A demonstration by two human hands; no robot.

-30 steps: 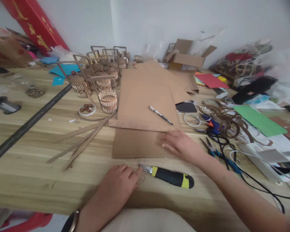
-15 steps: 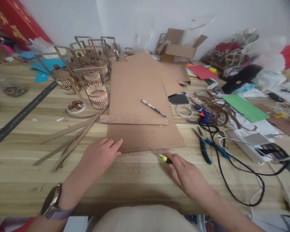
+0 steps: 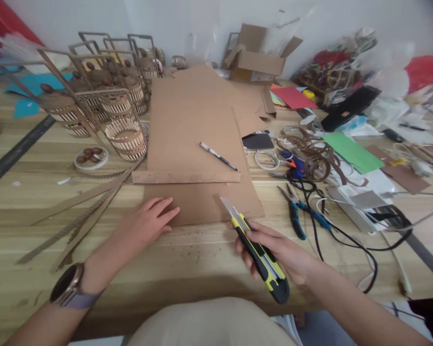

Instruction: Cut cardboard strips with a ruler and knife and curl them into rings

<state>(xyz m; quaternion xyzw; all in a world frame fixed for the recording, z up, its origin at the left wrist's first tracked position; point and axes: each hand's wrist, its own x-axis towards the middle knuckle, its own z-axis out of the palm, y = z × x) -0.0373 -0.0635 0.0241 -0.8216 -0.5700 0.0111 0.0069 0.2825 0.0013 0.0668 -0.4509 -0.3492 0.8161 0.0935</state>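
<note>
Wooden table [image 3: 130, 283] fills the centre and lower part of frame; near edge runs along the bottom. Lower cardboard sheet [image 3: 202, 204] lies flat at frame centre, its near edge bare, the upper cardboard sheet [image 3: 191, 115] overlapping it toward the top of frame. Left hand [image 3: 142, 221], lower left of centre: fingers spread, unclosed, resting at the lower sheet's near-left corner; pressure cannot be told. Judgement: a flat, firm palm there should keep the sheet from creeping, fingertips well off the blade's line. Right hand [image 3: 274, 247], lower right of centre: closed around the utility knife [image 3: 265, 266], thumb on top of the handle. Cardboard strip [image 3: 184, 177] lies across the sheets at mid-frame, roughly parallel to the near edge. Pen [image 3: 218, 154] rests on the upper sheet, just above the strip; best kept out of the blade's way. Blade [image 3: 227, 206] is exposed, tip pointing up-left over the lower sheet; contact unclear. Judgement: light, even strokes should suit this board better than one hard push. Dark specks [image 3: 191, 247] dot the wood below the sheet.
</note>
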